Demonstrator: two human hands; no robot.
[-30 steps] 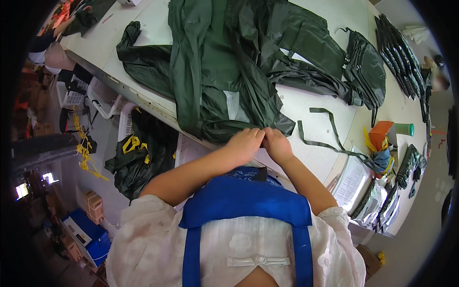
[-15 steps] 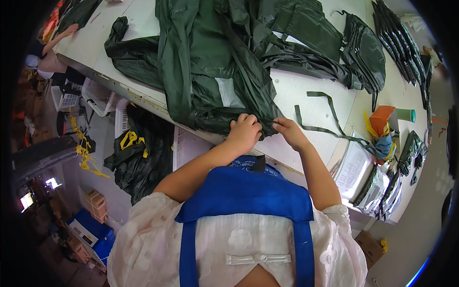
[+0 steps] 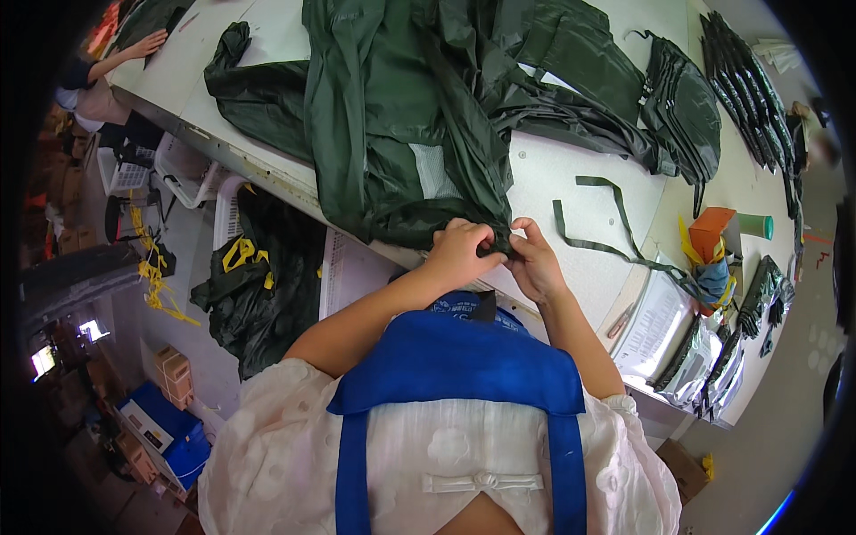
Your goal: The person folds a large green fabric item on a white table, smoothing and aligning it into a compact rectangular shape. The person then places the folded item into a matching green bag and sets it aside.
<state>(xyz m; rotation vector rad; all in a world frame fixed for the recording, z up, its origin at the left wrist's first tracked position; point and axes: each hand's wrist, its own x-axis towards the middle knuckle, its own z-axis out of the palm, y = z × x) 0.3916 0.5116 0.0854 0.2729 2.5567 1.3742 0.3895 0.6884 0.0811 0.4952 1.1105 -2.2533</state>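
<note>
A dark green rain jacket of thin, shiny cloth lies spread over the table, with a pale mesh patch showing near its lower part. Its near edge is bunched at the table's front. My left hand is closed on that bunched edge, fingers curled into the cloth. Right beside it, my right hand pinches the edge's right corner between thumb and fingers. The two hands nearly touch, and the cloth between them is partly hidden by my fingers.
A green strap lies looped on the white table. Folded dark green pieces are stacked beyond. An orange box, papers and plastic-wrapped packs stand at the right. A dark cloth-filled crate is below left. Another person's hand rests far left.
My right hand has turned and come in toward the left hand, its fingers now more upright. The bunched corner is gathered tighter between both hands. The whole view has shifted slightly.
</note>
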